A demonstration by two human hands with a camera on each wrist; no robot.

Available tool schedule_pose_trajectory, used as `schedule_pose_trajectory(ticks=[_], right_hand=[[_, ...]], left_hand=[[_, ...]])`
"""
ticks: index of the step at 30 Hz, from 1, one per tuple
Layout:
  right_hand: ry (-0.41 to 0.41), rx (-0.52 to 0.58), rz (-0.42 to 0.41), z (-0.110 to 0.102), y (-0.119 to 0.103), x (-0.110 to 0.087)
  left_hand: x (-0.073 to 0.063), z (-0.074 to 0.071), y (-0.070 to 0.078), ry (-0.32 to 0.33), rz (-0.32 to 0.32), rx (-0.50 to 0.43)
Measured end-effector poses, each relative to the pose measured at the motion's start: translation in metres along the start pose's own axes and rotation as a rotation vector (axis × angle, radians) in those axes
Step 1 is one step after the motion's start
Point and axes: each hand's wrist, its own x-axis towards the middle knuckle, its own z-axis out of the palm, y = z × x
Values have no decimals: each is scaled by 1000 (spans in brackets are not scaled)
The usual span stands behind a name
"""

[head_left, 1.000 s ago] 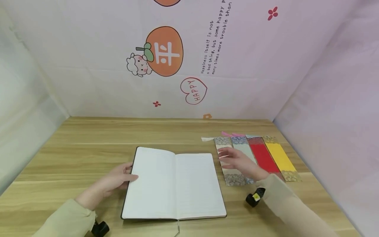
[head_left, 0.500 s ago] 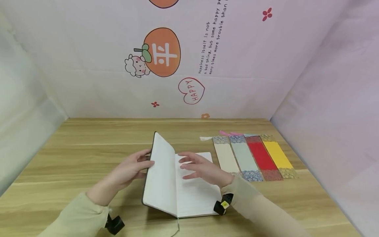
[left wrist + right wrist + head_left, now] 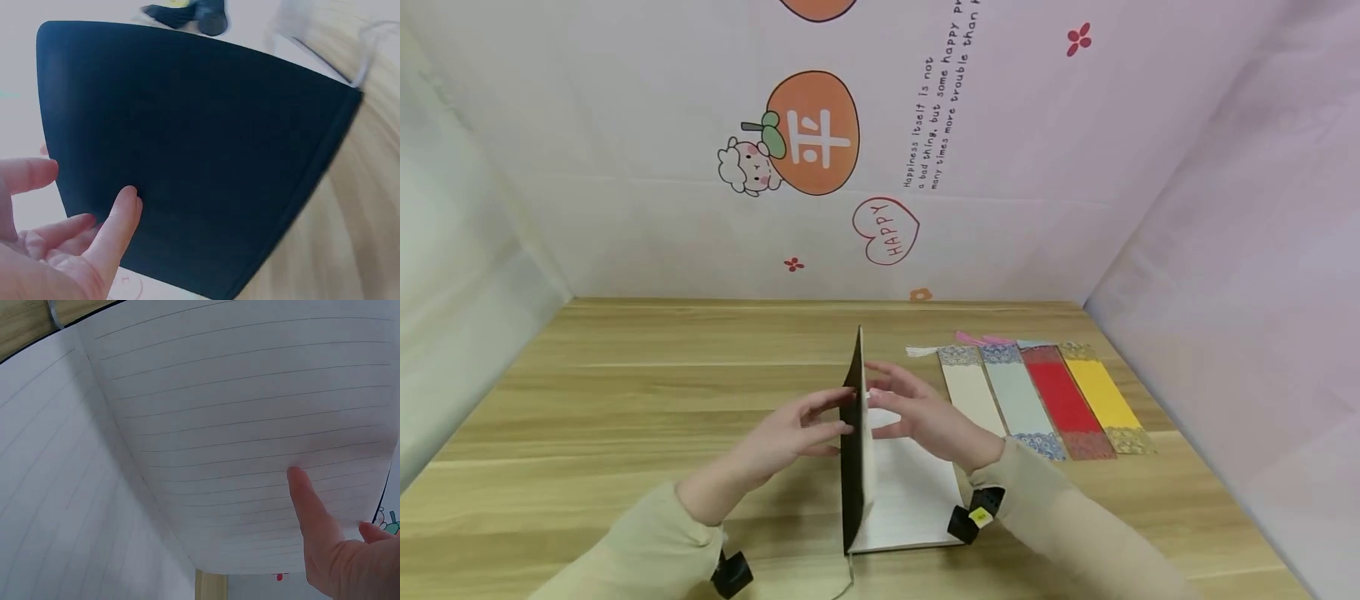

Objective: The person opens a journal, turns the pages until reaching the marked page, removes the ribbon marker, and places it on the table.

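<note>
A black-covered notebook lies on the table, its right-hand lined pages (image 3: pixel 917 492) flat and its left half, with the black cover (image 3: pixel 852 467), standing nearly upright. From the left, my left hand (image 3: pixel 797 429) touches the outside of that cover with extended fingers. In the left wrist view a fingertip (image 3: pixel 128 197) rests against the dark cover (image 3: pixel 200 137). On the other side, my right hand (image 3: pixel 925 421) has its fingers against the raised lined page (image 3: pixel 250 425); one fingertip (image 3: pixel 299 478) touches it in the right wrist view. Part of the right hand is hidden behind the cover.
Several tasselled bookmarks lie side by side at the right: a cream one (image 3: pixel 970 387), a pale grey-green one (image 3: pixel 1022 396), a red one (image 3: pixel 1067 400) and a yellow one (image 3: pixel 1105 396). A thin ribbon (image 3: pixel 850 575) trails from the notebook's spine. Printed cloth (image 3: pixel 700 242) backs the wooden table.
The notebook's left half has swung up from flat to nearly upright, with the left hand moving right alongside it. The right hand has left the bookmarks and come to the raised page.
</note>
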Motion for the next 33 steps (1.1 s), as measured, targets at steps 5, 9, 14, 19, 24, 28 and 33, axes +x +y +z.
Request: schedule_pose_trajectory(ticks=[5, 9, 14, 19, 24, 28, 33], right_hand=[[105, -55, 26, -14, -6, -10], [145, -77, 36, -30, -2, -19], [163, -97, 66, -51, 10, -32], [203, -165, 150, -69, 28, -41], [198, -259, 200, -80, 44, -41], [163, -328, 200, -83, 52, -38], [170, -462, 213, -79, 54, -35]], left_hand=[[7, 10, -8, -55, 43, 255], [10, 14, -14, -119, 83, 461], [14, 19, -21, -183, 90, 685], [15, 25, -26, -256, 44, 800], [16, 30, -29, -293, 10, 874], [16, 33, -30, -327, -12, 927], [15, 35, -30, -349, -1, 977]])
